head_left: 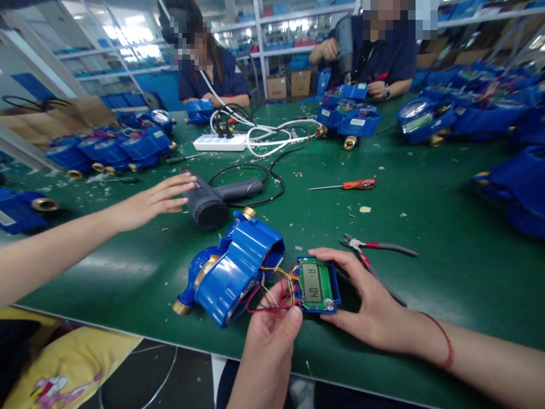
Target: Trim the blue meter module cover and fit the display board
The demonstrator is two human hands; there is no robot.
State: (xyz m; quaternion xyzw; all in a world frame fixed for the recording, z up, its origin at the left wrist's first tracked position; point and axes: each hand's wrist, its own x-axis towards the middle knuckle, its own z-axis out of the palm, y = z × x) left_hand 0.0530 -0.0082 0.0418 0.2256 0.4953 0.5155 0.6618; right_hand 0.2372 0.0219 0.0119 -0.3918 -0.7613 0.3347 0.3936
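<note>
A blue water meter point(238, 261) lies on its side in front of me, brass fittings at its ends. Red, yellow, white and black wires point(272, 284) run from its open housing to a small display module point(313, 284), a green circuit board with an LCD in a blue frame. My left hand point(272, 341) is closed around the wires beside the module's left edge, its thumb at the lower corner. My right hand point(374, 307) grips the module from the right, fingers at the top edge and thumb at the bottom.
Another person's hand point(159, 199) reaches in from the left beside a dark heat gun point(208, 204). Cutting pliers point(370, 247) and an orange screwdriver point(357, 184) lie to the right. Behind are a power strip point(219, 142), more meters point(349, 116) and two people working.
</note>
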